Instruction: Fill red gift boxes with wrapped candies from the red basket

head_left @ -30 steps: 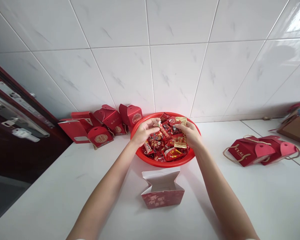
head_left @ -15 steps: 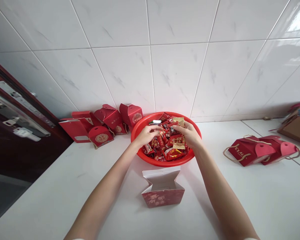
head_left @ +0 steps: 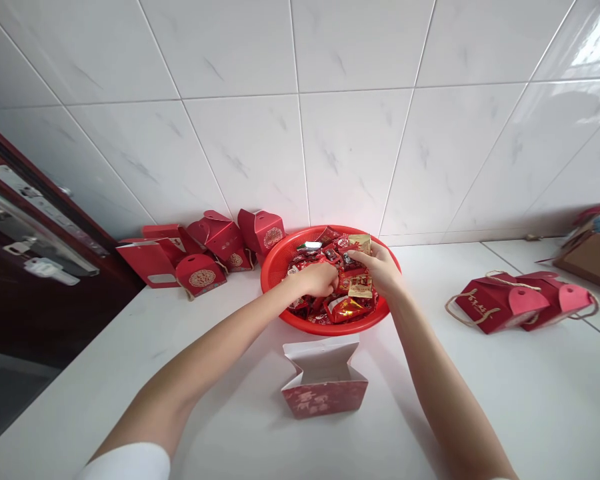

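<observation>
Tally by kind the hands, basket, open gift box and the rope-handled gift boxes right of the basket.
Left hand, right hand: 2 hands
Red plastic basket: 1
Open gift box: 1
Rope-handled gift boxes: 2
Total: 6

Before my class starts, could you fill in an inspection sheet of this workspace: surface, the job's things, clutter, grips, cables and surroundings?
Surface: white counter, with joint lines at the right.
Job's things: red basket holding wrapped sweets; open-topped carton standing in front of it.
Clutter: red boxes at the back left; two rope-handled boxes on the right; brown box at the far right.
Left grip: down among the sweets; fingertips hidden, so any hold cannot be told.
Right grip: thumb and fingers on a gold-ended packet, over the basket.
Cables: nothing seen.
Surroundings: tiled wall behind; dark door at the left, with keys at its lock.
</observation>
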Action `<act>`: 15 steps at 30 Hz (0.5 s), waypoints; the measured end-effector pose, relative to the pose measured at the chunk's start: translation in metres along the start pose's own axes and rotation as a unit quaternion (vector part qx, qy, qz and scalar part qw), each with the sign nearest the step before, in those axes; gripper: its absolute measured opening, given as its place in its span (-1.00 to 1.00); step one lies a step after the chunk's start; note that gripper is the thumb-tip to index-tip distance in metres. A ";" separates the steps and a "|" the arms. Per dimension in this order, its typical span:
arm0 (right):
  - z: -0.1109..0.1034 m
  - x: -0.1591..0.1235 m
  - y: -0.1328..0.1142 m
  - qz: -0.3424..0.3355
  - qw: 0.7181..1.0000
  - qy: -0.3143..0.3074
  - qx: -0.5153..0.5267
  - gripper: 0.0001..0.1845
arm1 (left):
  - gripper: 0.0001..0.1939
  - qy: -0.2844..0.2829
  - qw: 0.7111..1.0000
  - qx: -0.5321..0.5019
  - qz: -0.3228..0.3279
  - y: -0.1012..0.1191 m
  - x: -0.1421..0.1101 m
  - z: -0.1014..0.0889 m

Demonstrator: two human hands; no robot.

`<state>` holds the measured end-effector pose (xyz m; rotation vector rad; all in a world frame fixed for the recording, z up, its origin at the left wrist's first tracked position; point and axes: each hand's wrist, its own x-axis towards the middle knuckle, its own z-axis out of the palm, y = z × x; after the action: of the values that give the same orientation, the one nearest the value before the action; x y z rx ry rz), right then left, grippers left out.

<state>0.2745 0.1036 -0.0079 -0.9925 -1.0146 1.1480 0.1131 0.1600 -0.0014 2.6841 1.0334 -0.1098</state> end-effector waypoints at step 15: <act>-0.001 0.001 -0.001 -0.002 1.000 0.023 0.001 -0.64 | -0.79 -0.140 0.988 0.011 -0.057 -0.006 0.006 0.008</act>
<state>0.2762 0.1040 -0.0071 -1.0096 -0.9788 1.1182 0.1136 0.1656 -0.0113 2.5313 1.0980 -0.5082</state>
